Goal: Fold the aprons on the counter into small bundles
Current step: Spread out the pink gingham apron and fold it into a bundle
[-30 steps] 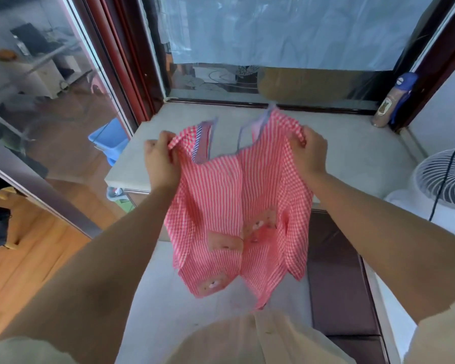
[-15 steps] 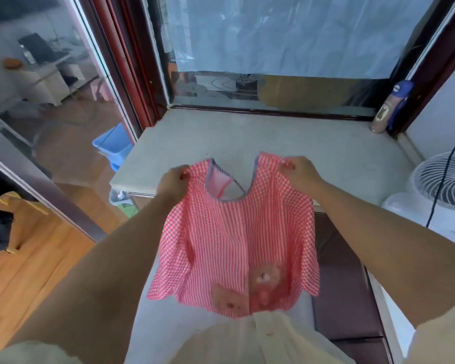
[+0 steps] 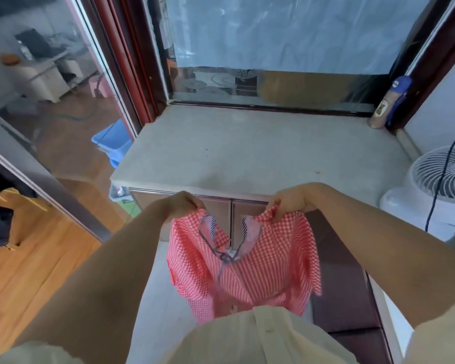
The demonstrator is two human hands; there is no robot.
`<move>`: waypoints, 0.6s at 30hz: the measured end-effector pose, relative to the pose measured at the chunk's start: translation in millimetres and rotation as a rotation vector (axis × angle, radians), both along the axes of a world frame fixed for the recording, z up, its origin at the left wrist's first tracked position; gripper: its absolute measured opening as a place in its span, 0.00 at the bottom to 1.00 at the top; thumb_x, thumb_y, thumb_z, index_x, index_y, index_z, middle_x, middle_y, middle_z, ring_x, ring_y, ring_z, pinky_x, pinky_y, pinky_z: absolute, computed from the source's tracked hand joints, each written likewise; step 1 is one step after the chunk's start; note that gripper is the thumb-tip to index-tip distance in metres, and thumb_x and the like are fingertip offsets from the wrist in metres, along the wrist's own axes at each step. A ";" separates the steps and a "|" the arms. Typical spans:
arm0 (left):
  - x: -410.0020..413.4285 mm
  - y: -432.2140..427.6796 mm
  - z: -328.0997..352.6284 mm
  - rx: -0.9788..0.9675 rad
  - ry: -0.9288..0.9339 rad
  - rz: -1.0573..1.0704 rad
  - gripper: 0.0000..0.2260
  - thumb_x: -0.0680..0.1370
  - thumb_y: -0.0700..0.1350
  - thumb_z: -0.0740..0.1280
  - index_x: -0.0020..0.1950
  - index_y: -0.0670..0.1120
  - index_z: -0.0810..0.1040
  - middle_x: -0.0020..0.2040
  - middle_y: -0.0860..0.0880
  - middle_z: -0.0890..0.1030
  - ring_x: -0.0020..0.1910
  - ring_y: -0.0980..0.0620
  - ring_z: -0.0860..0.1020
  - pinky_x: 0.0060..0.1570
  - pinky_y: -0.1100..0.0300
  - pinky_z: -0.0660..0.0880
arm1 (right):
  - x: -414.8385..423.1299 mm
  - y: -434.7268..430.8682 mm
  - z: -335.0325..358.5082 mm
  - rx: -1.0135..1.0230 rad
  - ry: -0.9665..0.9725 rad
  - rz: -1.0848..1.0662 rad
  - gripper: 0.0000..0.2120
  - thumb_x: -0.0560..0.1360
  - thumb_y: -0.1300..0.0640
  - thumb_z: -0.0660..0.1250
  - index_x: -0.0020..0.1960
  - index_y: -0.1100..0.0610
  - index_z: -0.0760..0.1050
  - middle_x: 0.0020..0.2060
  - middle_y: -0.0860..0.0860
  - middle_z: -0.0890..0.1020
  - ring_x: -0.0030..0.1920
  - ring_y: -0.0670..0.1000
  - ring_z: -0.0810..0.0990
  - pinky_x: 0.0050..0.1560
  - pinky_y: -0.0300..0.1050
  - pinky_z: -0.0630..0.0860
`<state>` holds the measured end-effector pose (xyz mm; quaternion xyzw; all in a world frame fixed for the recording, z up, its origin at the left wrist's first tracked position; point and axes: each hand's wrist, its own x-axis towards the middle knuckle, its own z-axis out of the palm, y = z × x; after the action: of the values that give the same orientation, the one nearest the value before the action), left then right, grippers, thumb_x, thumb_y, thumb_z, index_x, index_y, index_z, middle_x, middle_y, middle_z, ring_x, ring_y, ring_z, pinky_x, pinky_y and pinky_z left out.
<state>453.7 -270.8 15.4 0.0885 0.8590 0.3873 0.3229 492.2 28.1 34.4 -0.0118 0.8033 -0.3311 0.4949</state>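
Two hands hold the task's thing in the head view. The left hand and the right hand each pinch a top corner of a red-and-white checked cloth apron, with the fingers curled tight on the fabric. The apron hangs in the air between them, below the front edge of the pale stone surface and not touching it. It hangs in front of the metal cabinet doors underneath. Its blue-striped neck ties droop to a loose knot at the middle. Its lower hem drops behind the person's cream shirt.

A brown bottle with a blue cap stands in the surface's far right corner, against the dark red window frame. A white round fan sits just off the right edge, with a black cord crossing its grille. A dark brown panel lies low on the right, beside the apron. A glass sliding door borders the left edge, and a blue plastic bin shows through it.

Open stone stretches from the window sill to the front edge, bounded by the door on the left and the wall on the right.
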 end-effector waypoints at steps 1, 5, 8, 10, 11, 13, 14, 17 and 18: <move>-1.1 0.2 1.9 0.093 -0.007 0.014 0.25 0.73 0.24 0.58 0.30 0.48 0.83 0.35 0.51 0.84 0.35 0.57 0.82 0.42 0.65 0.76 | -2.8 0.5 2.4 -0.022 0.053 -0.031 0.15 0.74 0.71 0.66 0.42 0.54 0.85 0.40 0.52 0.86 0.45 0.54 0.82 0.61 0.57 0.77; -1.1 11.5 7.7 0.244 0.004 -0.056 0.27 0.68 0.22 0.52 0.22 0.47 0.77 0.39 0.48 0.85 0.44 0.55 0.84 0.43 0.64 0.79 | -7.0 -16.2 12.4 -0.073 0.190 0.059 0.23 0.70 0.75 0.60 0.38 0.52 0.86 0.51 0.60 0.85 0.54 0.60 0.82 0.62 0.60 0.76; -0.7 27.9 12.7 0.323 -0.026 -0.104 0.25 0.69 0.22 0.54 0.24 0.46 0.76 0.43 0.44 0.84 0.48 0.50 0.82 0.47 0.61 0.79 | -8.5 -38.6 21.3 -0.143 0.295 0.080 0.25 0.68 0.72 0.60 0.37 0.47 0.86 0.53 0.55 0.85 0.56 0.56 0.82 0.63 0.55 0.77; 1.8 38.1 16.9 0.412 -0.064 -0.144 0.25 0.71 0.21 0.54 0.24 0.46 0.75 0.44 0.39 0.80 0.46 0.45 0.79 0.48 0.58 0.77 | -10.3 -47.1 23.9 -0.206 0.419 0.016 0.20 0.68 0.69 0.63 0.41 0.47 0.86 0.51 0.52 0.85 0.55 0.52 0.82 0.63 0.53 0.76; 3.1 42.0 19.1 0.446 -0.076 -0.155 0.25 0.71 0.21 0.54 0.24 0.46 0.75 0.44 0.38 0.77 0.46 0.44 0.77 0.50 0.56 0.76 | -11.5 -49.1 24.5 -0.250 0.472 -0.035 0.16 0.70 0.67 0.65 0.43 0.48 0.85 0.48 0.50 0.86 0.52 0.51 0.82 0.62 0.51 0.77; 4.9 46.8 24.4 0.493 -0.077 -0.139 0.24 0.73 0.23 0.56 0.28 0.46 0.78 0.45 0.37 0.74 0.46 0.43 0.73 0.53 0.51 0.72 | -14.0 -51.4 25.2 -0.313 0.564 -0.101 0.08 0.73 0.63 0.71 0.49 0.52 0.81 0.46 0.48 0.83 0.49 0.47 0.81 0.59 0.47 0.76; 5.3 48.5 27.3 0.517 -0.083 -0.117 0.22 0.74 0.24 0.59 0.31 0.45 0.81 0.47 0.38 0.75 0.46 0.44 0.74 0.53 0.52 0.73 | -16.9 -51.9 23.8 -0.303 0.617 -0.111 0.09 0.73 0.61 0.72 0.53 0.53 0.78 0.48 0.47 0.81 0.50 0.47 0.79 0.58 0.47 0.75; 5.1 51.4 30.9 0.585 -0.123 -0.089 0.20 0.76 0.27 0.62 0.32 0.46 0.84 0.54 0.41 0.77 0.49 0.45 0.76 0.51 0.59 0.77 | -20.3 -51.9 18.9 -0.300 0.627 -0.144 0.23 0.72 0.56 0.74 0.64 0.50 0.68 0.61 0.47 0.75 0.62 0.48 0.74 0.65 0.48 0.71; 4.9 51.4 30.6 0.597 -0.128 -0.110 0.22 0.76 0.27 0.62 0.29 0.47 0.82 0.55 0.40 0.75 0.50 0.44 0.75 0.51 0.58 0.76 | -19.2 -52.4 18.2 -0.323 0.590 -0.146 0.27 0.72 0.56 0.74 0.67 0.48 0.66 0.66 0.47 0.73 0.65 0.49 0.73 0.67 0.47 0.70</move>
<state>458.6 -219.4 46.0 0.2011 0.6791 0.6094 0.3564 473.0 -24.3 52.6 -0.1278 0.8477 -0.4711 0.2079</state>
